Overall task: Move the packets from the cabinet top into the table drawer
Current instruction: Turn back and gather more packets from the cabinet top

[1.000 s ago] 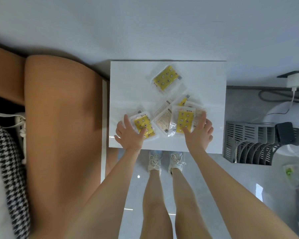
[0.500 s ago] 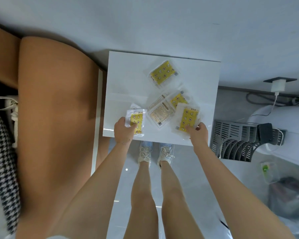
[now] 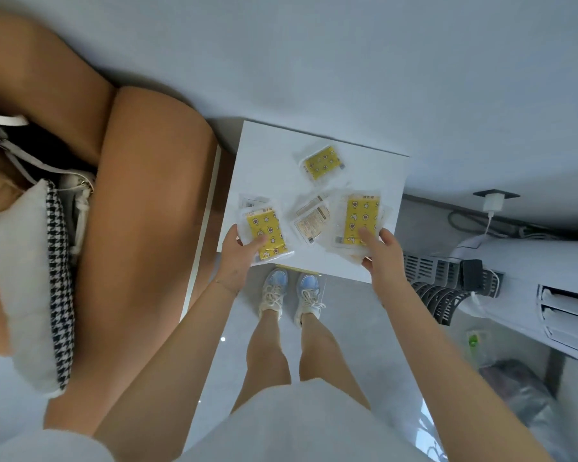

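Left hand (image 3: 239, 258) pinching one yellow packet (image 3: 267, 233); right hand (image 3: 382, 258) clamping a loose stack (image 3: 361, 221). Slippery film, so could fan out and drop. Two more (image 3: 322, 163) waiting on the worktop (image 3: 264, 151).

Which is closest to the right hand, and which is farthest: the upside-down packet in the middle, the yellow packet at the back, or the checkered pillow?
From the right hand, in the head view:
1. Upside-down packet, just left of it, mid cabinet top.
2. Yellow packet at the back, alone near the wall.
3. Checkered pillow, far left on the sofa.
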Action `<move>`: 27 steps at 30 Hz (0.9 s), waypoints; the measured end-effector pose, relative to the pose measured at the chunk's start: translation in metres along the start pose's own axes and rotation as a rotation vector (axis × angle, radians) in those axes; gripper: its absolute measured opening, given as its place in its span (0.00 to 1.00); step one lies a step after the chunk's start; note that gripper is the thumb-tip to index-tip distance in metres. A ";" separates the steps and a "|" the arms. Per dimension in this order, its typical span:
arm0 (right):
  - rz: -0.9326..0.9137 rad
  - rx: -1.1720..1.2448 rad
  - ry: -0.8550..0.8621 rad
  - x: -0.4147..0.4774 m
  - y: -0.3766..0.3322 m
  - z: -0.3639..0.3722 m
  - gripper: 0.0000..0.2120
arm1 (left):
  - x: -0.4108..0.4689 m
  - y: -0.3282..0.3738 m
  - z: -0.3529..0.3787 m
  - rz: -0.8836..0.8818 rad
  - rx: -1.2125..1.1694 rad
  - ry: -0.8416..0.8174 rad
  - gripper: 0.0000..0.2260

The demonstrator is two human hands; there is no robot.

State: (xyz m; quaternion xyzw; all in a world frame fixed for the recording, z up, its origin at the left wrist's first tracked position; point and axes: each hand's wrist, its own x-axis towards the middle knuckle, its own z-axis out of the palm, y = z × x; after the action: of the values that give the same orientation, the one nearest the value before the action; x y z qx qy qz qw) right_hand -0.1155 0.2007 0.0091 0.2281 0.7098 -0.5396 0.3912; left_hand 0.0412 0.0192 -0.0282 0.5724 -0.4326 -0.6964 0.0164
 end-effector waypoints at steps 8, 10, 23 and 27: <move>-0.030 -0.014 -0.143 -0.056 -0.035 0.028 0.07 | -0.062 0.029 -0.014 0.021 -0.238 -0.118 0.18; -0.041 -0.056 -0.188 -0.063 -0.037 0.033 0.10 | -0.075 0.031 -0.019 0.041 -0.301 -0.119 0.18; -0.188 -0.489 -0.463 -0.096 -0.028 0.075 0.23 | -0.146 -0.010 -0.079 0.126 -0.605 0.150 0.12; -0.239 -0.580 -0.543 -0.120 -0.010 0.103 0.22 | -0.166 -0.040 -0.114 0.128 -0.680 0.256 0.13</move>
State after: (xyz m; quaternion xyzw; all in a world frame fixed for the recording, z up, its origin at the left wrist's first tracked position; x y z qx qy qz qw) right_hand -0.0206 0.1124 0.1002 -0.1265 0.7248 -0.3996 0.5468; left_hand 0.2098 0.0643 0.0802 0.5886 -0.2056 -0.7207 0.3031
